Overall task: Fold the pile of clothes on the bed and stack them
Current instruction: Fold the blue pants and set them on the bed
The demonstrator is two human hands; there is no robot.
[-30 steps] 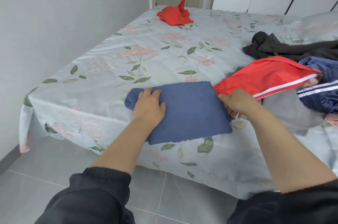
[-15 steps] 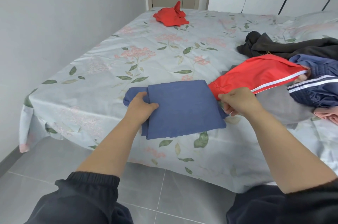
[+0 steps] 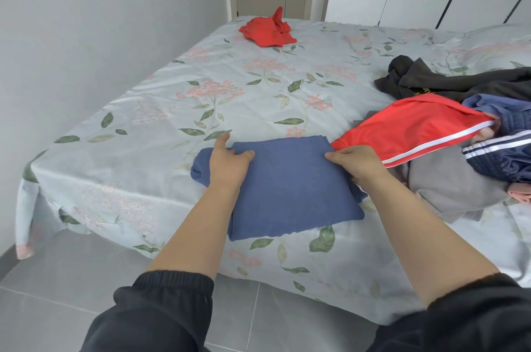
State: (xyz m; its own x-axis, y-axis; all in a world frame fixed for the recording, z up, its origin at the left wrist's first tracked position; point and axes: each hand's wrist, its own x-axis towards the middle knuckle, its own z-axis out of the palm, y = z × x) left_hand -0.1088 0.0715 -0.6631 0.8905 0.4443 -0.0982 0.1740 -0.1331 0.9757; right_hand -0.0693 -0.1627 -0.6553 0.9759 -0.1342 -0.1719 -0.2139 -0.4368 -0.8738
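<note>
The folded blue garment (image 3: 290, 187) lies flat at the near edge of the bed (image 3: 138, 133). The left hand (image 3: 228, 163) grips its left edge, thumb on top. The right hand (image 3: 357, 162) pinches its right edge. The unfolded pile (image 3: 448, 187) lies just beside it on the right. 1 red garment (image 3: 267, 31) lies well apart.

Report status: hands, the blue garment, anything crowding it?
Left hand, right hand: each grips a side edge. Folded blue garment flat on bed. Red striped garment abuts its far right corner.
</note>
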